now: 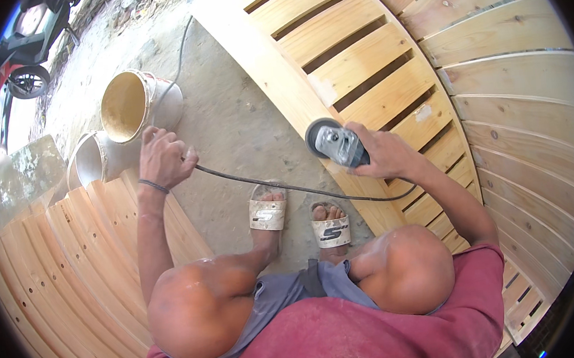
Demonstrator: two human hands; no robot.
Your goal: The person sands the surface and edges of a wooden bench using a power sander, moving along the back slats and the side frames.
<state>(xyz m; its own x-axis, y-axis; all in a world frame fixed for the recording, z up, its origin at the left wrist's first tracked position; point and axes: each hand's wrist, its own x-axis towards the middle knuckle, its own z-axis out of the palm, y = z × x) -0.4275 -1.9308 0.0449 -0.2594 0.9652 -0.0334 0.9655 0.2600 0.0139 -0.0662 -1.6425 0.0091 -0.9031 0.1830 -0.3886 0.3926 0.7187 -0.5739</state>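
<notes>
A single head-worn fisheye view looks steeply down from above the squatting person's knees [196, 305], close enough that the lap fills the lower edge; it faces forward over the feet [299, 215] to the concrete ground [229, 116]; the slatted wooden frame [386, 72] curves along the right rim, wooden planks [73, 260] along the left; straight edges bend outward

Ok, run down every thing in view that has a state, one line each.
Angle grinder: gripped in the right hand, held over the slatted frame's rail.
Power cord: held in the left hand, hanging slack between the hands.
Slatted wooden frame: lying flat on the ground.
Two buckets: tipped on their sides, mouths open.
Stacked wooden boards: lying fanned out, overlapping.
</notes>
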